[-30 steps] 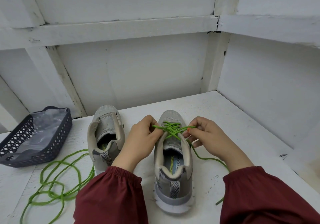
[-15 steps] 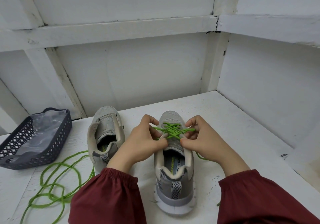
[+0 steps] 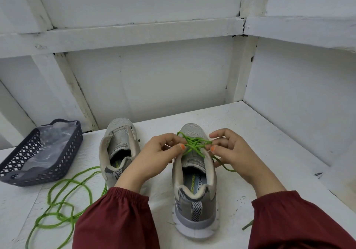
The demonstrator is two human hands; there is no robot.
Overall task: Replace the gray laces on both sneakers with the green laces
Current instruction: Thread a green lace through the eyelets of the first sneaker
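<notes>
Two grey sneakers stand heel-toward-me on the white table. The right sneaker [image 3: 194, 181] carries a green lace [image 3: 194, 144] criss-crossed over its tongue. My left hand [image 3: 154, 158] pinches that lace at the shoe's left eyelets, thumb against fingers. My right hand [image 3: 231, 152] pinches the lace on the right side, and a loose strand trails under it toward the table's right. The left sneaker [image 3: 119, 148] has no lace in its eyelets. A second green lace [image 3: 63, 200] lies in loose loops on the table at the left.
A dark lattice basket [image 3: 38, 156] lined with clear plastic sits at the far left. White walls close the table at the back and right. The end of the threaded lace [image 3: 247, 224] shows beside my right sleeve.
Both hands have shifted slightly along the lace crossings; my fingers spread more and a small loop of lace has risen at the upper left of the lacing.
</notes>
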